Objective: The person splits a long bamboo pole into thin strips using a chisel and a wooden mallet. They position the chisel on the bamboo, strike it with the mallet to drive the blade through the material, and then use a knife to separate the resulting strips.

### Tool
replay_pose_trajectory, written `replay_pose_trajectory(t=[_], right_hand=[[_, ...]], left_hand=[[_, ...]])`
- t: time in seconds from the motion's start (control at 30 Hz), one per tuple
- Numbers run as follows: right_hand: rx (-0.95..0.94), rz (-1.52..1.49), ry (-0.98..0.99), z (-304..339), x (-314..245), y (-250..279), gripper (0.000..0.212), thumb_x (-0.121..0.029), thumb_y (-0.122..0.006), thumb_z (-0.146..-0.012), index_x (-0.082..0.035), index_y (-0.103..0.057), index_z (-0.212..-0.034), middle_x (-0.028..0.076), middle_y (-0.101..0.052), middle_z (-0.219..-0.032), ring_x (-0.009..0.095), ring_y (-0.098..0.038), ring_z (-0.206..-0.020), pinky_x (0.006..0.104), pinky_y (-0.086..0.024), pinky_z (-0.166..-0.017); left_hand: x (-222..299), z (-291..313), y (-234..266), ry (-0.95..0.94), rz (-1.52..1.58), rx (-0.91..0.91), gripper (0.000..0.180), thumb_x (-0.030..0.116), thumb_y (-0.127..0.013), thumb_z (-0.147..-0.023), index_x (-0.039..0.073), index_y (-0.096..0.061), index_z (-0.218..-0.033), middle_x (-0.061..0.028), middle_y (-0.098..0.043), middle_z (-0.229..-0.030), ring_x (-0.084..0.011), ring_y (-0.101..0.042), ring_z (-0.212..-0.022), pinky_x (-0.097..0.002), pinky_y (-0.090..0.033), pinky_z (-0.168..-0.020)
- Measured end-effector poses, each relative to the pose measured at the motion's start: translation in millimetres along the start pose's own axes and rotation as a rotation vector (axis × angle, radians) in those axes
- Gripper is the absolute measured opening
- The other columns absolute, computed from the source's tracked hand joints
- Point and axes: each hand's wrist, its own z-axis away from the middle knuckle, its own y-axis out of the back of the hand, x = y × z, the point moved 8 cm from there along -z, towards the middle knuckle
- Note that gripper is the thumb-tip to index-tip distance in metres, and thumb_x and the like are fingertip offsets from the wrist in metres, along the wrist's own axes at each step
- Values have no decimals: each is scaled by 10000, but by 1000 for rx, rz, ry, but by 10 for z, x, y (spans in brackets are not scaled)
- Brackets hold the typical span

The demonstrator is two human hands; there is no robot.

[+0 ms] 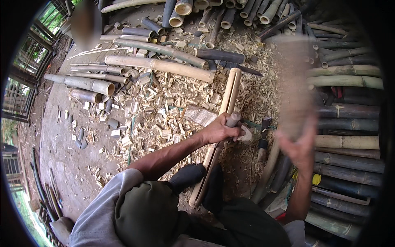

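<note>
Slotted pole in work. One pale bamboo pole (226, 99), cut by a lengthwise slot, lies aslant on the ground in front of the seated person, its near end between two dark-clad feet (187, 178). The left hand (221, 131) is wrapped round the upright wooden handle (234, 119) of one tool, probably a chisel, at about the pole's mid-length; its lower part is largely hidden by the hand. The right hand (300, 144), raised well apart at the right, seems closed about the lower end of one brown club (293, 86); blur hides the exact finger placing. The step in hand is judged to be working the slot by blows on the handle. A further blow would call for a steady, upright handle, the pole braced by the feet, and the club brought squarely onto the handle's top.

Surroundings, counted. One flat piece of wood (199, 116) lies just left of the pole; one dark tool (262, 144) lies to its right. Beyond the upper end are three larger lengths: one pale pole (160, 67), one greenish pole (162, 51) and one short dark pole (220, 55). Four grey-brown lengths (80, 83) lie farther left. The wood chips (166, 132) are too many to count, and the bamboo stack (349, 142) at right overlaps too much for a sure total.
</note>
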Motion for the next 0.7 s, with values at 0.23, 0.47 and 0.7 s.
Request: replay_pose_trajectory(t=[0.23, 0.47, 0.7], right_hand=[[-199, 181, 218, -381, -343, 69, 826, -137, -743, -750, -1, -406, -1492, 228, -631, -1318, 311, -688, -1110, 419, -526, -997], [-270, 24, 192, -303, -136, -268, 856, -139, -769, -757, 1, -360, -1496, 200, -616, -1303, 304, -669, -1107, 426, -517, -1006], [-271, -3, 205, -420, -415, -71, 871, -171, -787, -741, 19, -400, -1498, 201, -610, -1324, 318, -660, -1137, 440, -519, -1018]], left_hand=[[-76, 114, 50, 61, 35, 55, 207, 106, -833, -849, 56, -638, -898, -18, -655, -797, -107, -641, -694, -270, -522, -617], [26, 87, -40, 13, -13, 7, 173, 161, -761, -870, 50, -636, -828, -30, -655, -710, -105, -606, -645, -279, -476, -622], [12, 152, -5, -3, 85, -6, 170, 86, -730, -888, 52, -589, -801, -26, -649, -732, -114, -631, -698, -282, -506, -663]])
